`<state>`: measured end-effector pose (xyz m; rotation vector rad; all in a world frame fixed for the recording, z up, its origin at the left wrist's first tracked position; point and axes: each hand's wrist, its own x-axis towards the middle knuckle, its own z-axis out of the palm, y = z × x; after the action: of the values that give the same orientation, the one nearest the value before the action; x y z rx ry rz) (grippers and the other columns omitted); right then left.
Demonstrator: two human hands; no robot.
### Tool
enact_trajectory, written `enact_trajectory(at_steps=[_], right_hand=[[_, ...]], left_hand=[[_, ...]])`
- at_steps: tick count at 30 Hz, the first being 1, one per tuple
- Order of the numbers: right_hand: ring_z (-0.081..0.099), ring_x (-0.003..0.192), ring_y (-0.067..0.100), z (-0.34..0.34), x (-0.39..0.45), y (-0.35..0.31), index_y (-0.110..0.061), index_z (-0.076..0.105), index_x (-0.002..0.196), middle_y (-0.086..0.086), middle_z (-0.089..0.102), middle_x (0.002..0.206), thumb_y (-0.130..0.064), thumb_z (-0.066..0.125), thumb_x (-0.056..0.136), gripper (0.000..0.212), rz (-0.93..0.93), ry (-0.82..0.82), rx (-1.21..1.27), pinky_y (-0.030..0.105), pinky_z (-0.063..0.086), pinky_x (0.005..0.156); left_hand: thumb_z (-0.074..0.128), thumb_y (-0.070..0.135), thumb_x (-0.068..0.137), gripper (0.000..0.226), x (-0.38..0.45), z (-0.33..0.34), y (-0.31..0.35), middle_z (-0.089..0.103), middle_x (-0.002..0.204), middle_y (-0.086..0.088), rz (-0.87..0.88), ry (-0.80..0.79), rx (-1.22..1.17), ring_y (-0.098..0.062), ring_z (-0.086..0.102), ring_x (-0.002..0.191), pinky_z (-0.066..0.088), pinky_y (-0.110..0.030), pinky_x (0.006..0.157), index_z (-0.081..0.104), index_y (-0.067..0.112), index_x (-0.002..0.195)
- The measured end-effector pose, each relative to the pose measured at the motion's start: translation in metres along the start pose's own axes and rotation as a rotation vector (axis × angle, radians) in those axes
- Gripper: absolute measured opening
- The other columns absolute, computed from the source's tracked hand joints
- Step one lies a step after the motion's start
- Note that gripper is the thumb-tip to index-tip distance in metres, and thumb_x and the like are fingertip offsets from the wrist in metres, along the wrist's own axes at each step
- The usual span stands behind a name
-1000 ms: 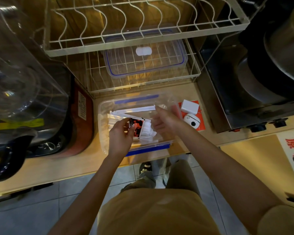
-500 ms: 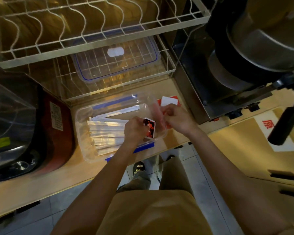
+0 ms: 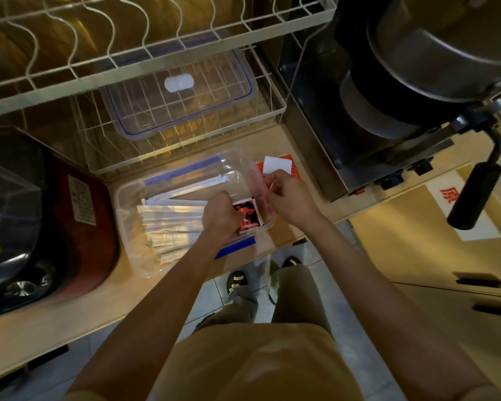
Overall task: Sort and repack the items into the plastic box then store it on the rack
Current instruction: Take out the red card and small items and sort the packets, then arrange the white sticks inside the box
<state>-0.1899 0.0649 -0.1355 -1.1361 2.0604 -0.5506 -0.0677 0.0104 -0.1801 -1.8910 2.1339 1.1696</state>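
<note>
A clear plastic box [image 3: 128,227] with blue clips sits on the wooden counter, holding several white paper-wrapped sticks [image 3: 171,221]. My left hand [image 3: 220,215] is inside its right end, gripping a small red, black and white packet [image 3: 250,214]. My right hand [image 3: 289,198] is at the box's right rim, fingers pinched on something thin that I cannot make out. The box's clear lid [image 3: 180,94] with blue trim lies on the lower shelf of the white wire rack [image 3: 156,70] behind the box.
A white card on a red item [image 3: 276,164] lies just right of the box. A steel appliance [image 3: 388,111] with a black handle [image 3: 475,195] stands at the right. A dark red cooker [image 3: 78,215] sits at the left. Tiled floor lies below the counter edge.
The packet has moved from the middle of the box to its right end in my left hand. My right hand has shifted to the right rim. The view has swung rightward.
</note>
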Motion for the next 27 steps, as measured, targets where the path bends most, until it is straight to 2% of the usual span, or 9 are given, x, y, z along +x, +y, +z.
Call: enact_trajectory(at_steps=[3, 7, 12, 14, 15, 18, 22, 24, 27], right_hand=[[0.062, 0.083, 0.020, 0.000, 0.000, -0.002, -0.012, 0.057, 0.113, 0.007, 0.066, 0.089, -0.016, 0.053, 0.091, 0.023, -0.005, 0.007, 0.004, 0.030, 0.050, 0.076], [0.062, 0.082, 0.019, 0.001, -0.001, 0.000, -0.012, 0.057, 0.114, 0.009, 0.066, 0.089, -0.015, 0.053, 0.091, 0.023, -0.018, 0.013, -0.007, 0.026, 0.048, 0.072], [0.059, 0.082, 0.015, 0.005, -0.002, 0.002, -0.012, 0.057, 0.112, 0.007, 0.067, 0.096, -0.017, 0.053, 0.092, 0.021, -0.063, 0.035, -0.053, 0.021, 0.045, 0.065], [0.062, 0.086, 0.017, 0.008, -0.002, 0.000, -0.012, 0.057, 0.111, 0.005, 0.064, 0.102, -0.021, 0.053, 0.092, 0.021, -0.083, 0.068, -0.110, 0.024, 0.046, 0.068], [0.062, 0.087, 0.017, 0.009, -0.002, -0.002, -0.013, 0.056, 0.110, 0.004, 0.063, 0.105, -0.024, 0.053, 0.093, 0.021, -0.099, 0.100, -0.148, 0.024, 0.045, 0.067], [0.057, 0.084, 0.012, 0.015, -0.002, -0.011, -0.013, 0.057, 0.112, 0.006, 0.061, 0.111, -0.023, 0.048, 0.096, 0.021, -0.181, 0.166, -0.157, 0.022, 0.042, 0.069], [0.057, 0.107, 0.018, 0.030, 0.005, -0.031, -0.011, 0.059, 0.118, 0.008, 0.061, 0.122, -0.009, 0.046, 0.094, 0.027, -0.357, 0.055, -0.142, 0.025, 0.042, 0.088], [0.052, 0.119, 0.023, 0.044, 0.020, -0.037, -0.009, 0.055, 0.125, 0.009, 0.058, 0.130, -0.008, 0.043, 0.093, 0.034, -0.429, -0.044, -0.245, 0.027, 0.035, 0.099], [0.039, 0.133, 0.025, 0.069, 0.043, -0.041, -0.011, 0.039, 0.139, 0.011, 0.046, 0.142, -0.004, 0.046, 0.090, 0.049, -0.433, -0.188, -0.396, 0.034, 0.030, 0.109]], left_hand=[[0.063, -0.001, 0.071, 0.028, -0.001, -0.002, 0.003, 0.066, 0.099, -0.019, 0.027, -0.008, 0.055, -0.033, 0.063, 0.090, 0.047, -0.035, 0.066, 0.057, -0.001, 0.098], [0.061, -0.001, 0.076, 0.030, -0.001, -0.001, 0.003, 0.064, 0.105, -0.021, 0.069, 0.033, 0.054, -0.035, 0.060, 0.100, 0.049, -0.038, 0.079, 0.052, -0.003, 0.105], [0.056, 0.003, 0.080, 0.006, -0.004, -0.009, -0.004, 0.070, 0.087, -0.023, -0.020, -0.078, -0.193, -0.035, 0.068, 0.083, 0.056, -0.040, 0.081, 0.062, 0.002, 0.078], [0.058, 0.001, 0.078, 0.014, -0.009, -0.019, -0.010, 0.070, 0.082, -0.022, -0.055, -0.156, -0.332, -0.037, 0.069, 0.081, 0.057, -0.045, 0.081, 0.059, 0.011, 0.069], [0.058, -0.001, 0.077, 0.017, -0.012, -0.025, -0.013, 0.070, 0.082, -0.017, -0.042, -0.164, -0.372, -0.033, 0.069, 0.082, 0.059, -0.042, 0.079, 0.060, 0.013, 0.070], [0.054, -0.007, 0.081, 0.020, -0.022, -0.047, -0.028, 0.067, 0.084, -0.004, 0.031, -0.071, -0.438, -0.019, 0.064, 0.079, 0.055, -0.025, 0.070, 0.065, 0.009, 0.088], [0.050, 0.004, 0.088, 0.025, -0.034, -0.066, -0.066, 0.067, 0.113, -0.011, 0.146, 0.188, -0.130, -0.026, 0.062, 0.103, 0.046, -0.034, 0.093, 0.063, 0.008, 0.108], [0.048, 0.007, 0.089, 0.032, -0.040, -0.064, -0.084, 0.058, 0.129, -0.013, 0.164, 0.178, 0.009, -0.030, 0.052, 0.119, 0.039, -0.034, 0.101, 0.056, 0.010, 0.121], [0.042, 0.007, 0.092, 0.043, -0.049, -0.055, -0.099, 0.039, 0.147, -0.012, 0.147, 0.131, 0.039, -0.027, 0.035, 0.136, 0.027, -0.031, 0.111, 0.043, 0.011, 0.134]])
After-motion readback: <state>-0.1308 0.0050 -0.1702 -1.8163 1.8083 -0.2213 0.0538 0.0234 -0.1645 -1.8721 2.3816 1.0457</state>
